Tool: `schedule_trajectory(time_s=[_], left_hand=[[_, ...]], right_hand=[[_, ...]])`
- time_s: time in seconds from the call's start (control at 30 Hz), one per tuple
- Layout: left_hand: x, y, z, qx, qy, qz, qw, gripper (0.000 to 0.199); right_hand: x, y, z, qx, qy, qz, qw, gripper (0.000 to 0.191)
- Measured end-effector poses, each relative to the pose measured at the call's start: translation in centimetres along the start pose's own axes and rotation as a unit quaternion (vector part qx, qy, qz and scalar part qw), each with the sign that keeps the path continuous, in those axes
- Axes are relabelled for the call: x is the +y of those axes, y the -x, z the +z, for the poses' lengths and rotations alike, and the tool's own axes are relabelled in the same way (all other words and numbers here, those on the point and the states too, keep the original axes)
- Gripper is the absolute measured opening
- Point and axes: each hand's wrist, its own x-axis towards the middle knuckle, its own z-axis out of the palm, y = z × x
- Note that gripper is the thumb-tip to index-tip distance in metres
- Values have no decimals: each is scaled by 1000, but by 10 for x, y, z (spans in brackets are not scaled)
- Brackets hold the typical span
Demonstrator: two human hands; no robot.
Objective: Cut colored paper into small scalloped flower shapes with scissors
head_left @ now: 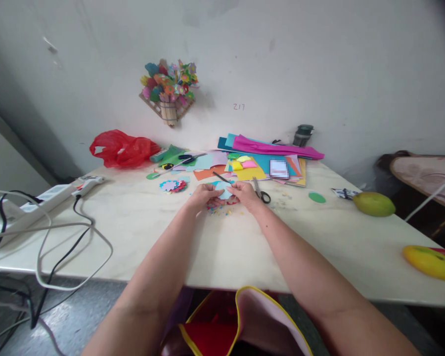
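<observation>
Edge opposite edge, pinched a thin, rounded pale-blue paper piece (222, 186) with left fingers (210, 190) and right fingers (237, 189), above tiny multicoloured scraps (227, 212) on the smooth, marbled tabletop (230, 252).

At mid-frame, a cutout (223, 189) sits between the left hand (206, 194) and the right hand (245, 193) over the table (237, 252), with scissors (264, 197) just to the right and stacked shapes (173, 185) to the left. Behind them lie sheets (250, 173), a phone (279, 168) on their right part. A bag (124, 151) lies left of these, a power strip (54, 195) at frame left, two fruits (374, 203) at frame right.
</observation>
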Motion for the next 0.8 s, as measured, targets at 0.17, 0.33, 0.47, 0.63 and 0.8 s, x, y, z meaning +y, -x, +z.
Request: schedule_trajectory(time_s=[0.17,0.33,0.47,0.63,0.8], left_hand=[[-2,-1,0,-2,-6,-3,1000,32],[0,0,3,0,-2,3,1000,31],[0,0,3,-3,-8,12,1000,30],[-1,0,3,-2,-15,4,1000,30],[1,2,5,3,-2,2,1000,28]], right_hand=[[3,-4,1,32,20,8,999,39],[2,-5,1,33,38,1,999,36],[2,-4,1,39,67,-17,997,35],[2,-4,1,40,111,-42,992,33],[5,-5,2,45,146,-71,986,29]])
